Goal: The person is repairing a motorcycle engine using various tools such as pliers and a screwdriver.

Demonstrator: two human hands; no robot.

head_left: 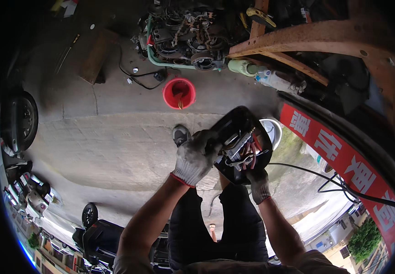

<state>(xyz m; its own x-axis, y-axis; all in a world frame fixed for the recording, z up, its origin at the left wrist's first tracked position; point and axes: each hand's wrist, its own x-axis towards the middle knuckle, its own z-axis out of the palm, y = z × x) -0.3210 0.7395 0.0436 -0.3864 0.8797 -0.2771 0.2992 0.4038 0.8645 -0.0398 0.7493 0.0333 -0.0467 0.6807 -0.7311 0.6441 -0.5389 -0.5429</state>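
In front of my lap a black plastic tray (236,121) is held tilted off the floor. My left hand (193,157), in a soiled whitish knit glove with a red cuff, is closed on its left side, the fingertips partly hidden. My right hand (258,183), also gloved, grips its near right edge. Inside the tray lie several metal tools (237,147), among them pieces with red handles (253,150); their exact kinds are hard to make out.
A red bucket (188,95) with something brownish inside stands ahead. Beyond it lie greasy engine parts (193,39). A pale bucket (275,132) sits behind the tray. Black cable (307,168) runs right toward a red banner (343,157). A rusty frame (298,39) rises far right.
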